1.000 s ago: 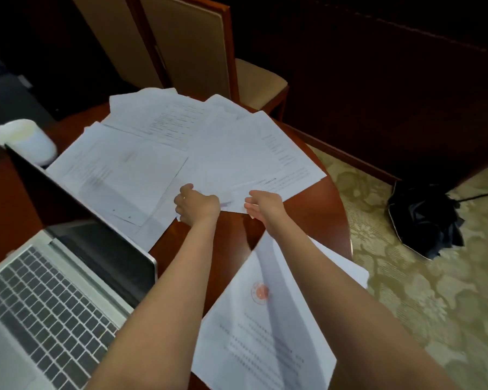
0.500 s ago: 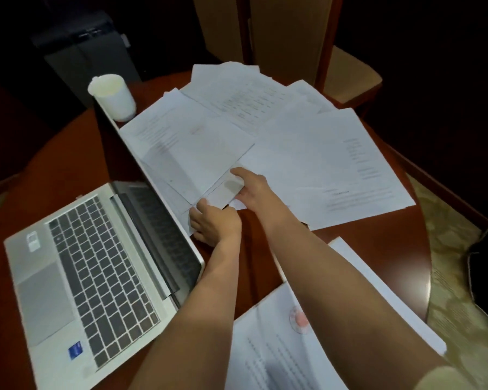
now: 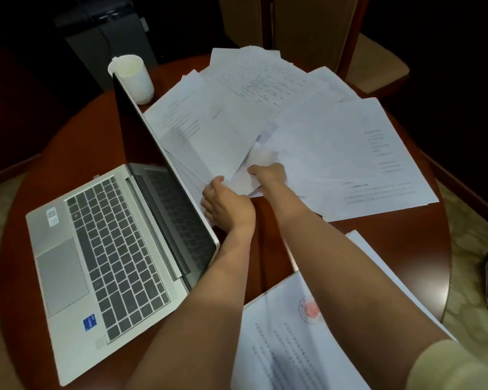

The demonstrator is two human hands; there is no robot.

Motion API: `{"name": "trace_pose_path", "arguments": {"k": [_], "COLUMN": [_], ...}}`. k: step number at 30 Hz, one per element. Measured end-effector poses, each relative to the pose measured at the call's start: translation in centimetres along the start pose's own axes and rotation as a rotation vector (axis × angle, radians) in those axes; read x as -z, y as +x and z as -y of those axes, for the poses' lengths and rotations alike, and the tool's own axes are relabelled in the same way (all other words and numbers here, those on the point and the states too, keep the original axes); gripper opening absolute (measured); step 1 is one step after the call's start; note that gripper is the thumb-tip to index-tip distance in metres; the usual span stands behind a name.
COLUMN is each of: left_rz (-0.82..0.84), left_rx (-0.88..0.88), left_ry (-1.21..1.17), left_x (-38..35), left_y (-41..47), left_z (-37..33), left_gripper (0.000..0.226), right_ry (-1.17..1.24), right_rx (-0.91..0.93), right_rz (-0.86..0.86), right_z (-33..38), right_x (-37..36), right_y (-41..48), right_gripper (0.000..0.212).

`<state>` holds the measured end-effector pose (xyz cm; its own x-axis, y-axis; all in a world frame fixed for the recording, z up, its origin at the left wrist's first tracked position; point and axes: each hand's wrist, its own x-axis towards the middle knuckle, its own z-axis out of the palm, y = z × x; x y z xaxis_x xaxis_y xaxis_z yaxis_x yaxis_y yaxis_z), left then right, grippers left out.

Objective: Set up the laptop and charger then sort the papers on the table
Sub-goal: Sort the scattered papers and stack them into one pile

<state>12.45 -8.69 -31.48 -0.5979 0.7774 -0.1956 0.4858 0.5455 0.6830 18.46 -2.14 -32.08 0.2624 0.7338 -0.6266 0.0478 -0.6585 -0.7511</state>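
1. We record the loose papers (image 3: 330, 142) fanned across the far half of the round surface (image 3: 76, 142), directly ahead of both hands and spreading away to the right. The sheets overlap at mixed angles, and the nearest corners converge toward the hands.
2. The sheet in hand (image 3: 217, 136) runs with its long axis from near-right to far-left, beside the laptop lid. Its near corner sits between the two hands.
3. Left hand (image 3: 227, 205): curled, thumb up, at the near edge of that sheet, just beside the laptop (image 3: 110, 243) hinge corner. It appears to pinch the paper edge. We cannot confirm contact, as the fingers are tucked under.
4. Right hand (image 3: 266, 174): fingers closed on a small crumpled-looking fold of paper at the pile's near corner. It lies slightly farther forward than the left, so we judge it the nearer hand to the main pile.
5. A second stack (image 3: 282, 342), printed, with a red stamp, lies at the near edge under the right forearm, well apart from the fan.
6. The laptop is open, screen dark, to the left. A white cup (image 3: 131, 77) stands behind its lid.
7. Not resolved: no charger or cable identifiable on the surface; text illegible; number of sheets in the overlap unknown; near stack cut off by the frame edge.
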Motion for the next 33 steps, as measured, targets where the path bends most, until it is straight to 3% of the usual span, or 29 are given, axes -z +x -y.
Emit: {"name": "trace_pose_path", "arguments": {"k": [3, 4, 6, 11, 16, 21, 23, 27, 33], "left_rz": [-0.069, -0.053, 0.035, 0.247, 0.313, 0.423, 0.406, 0.288, 0.298], "left_rx": [-0.129, -0.146, -0.179, -0.29, -0.372, -0.451, -0.487, -0.59, -0.525], "left_ry": [0.052, 0.065, 0.131, 0.401, 0.588, 0.602, 0.621, 0.469, 0.254], "left_x": [-0.2, -0.4, -0.9, -1.5, -2.0, -1.9, -2.0, -1.9, -1.2], "left_y": [0.4, 0.5, 0.4, 0.5, -0.1, -1.1, -1.3, -0.9, -0.8], "left_z": [-0.3, -0.6, -0.8, 0.3, 0.8, -0.1, -0.2, -0.5, -0.5], "left_gripper": [0.051, 0.049, 0.055, 0.092, 0.086, 0.1, 0.093, 0.049, 0.025], "right_ry": [-0.014, -0.023, -0.017, 0.036, 0.121, 0.193, 0.192, 0.236, 0.333], "right_rx": [0.036, 0.039, 0.045, 0.035, 0.079, 0.088, 0.106, 0.107, 0.06], "right_rz": [-0.016, -0.021, -0.012, 0.024, 0.047, 0.092, 0.134, 0.107, -0.017], "right_z": [-0.7, -0.8, -1.0, -2.5, -3.8, -4.1, -4.2, -4.2, -4.3], "right_x": [1.8, 2.5, 4.0, 7.5, 8.9, 9.5, 10.0, 10.4, 10.2], "right_y": [0.2, 0.2, 0.3, 0.6, -0.2, -1.2, -1.5, -2.2, -2.2], "right_gripper": [0.011, 0.02, 0.032, 0.037, 0.028, 0.032, 0.032, 0.03, 0.029]}}
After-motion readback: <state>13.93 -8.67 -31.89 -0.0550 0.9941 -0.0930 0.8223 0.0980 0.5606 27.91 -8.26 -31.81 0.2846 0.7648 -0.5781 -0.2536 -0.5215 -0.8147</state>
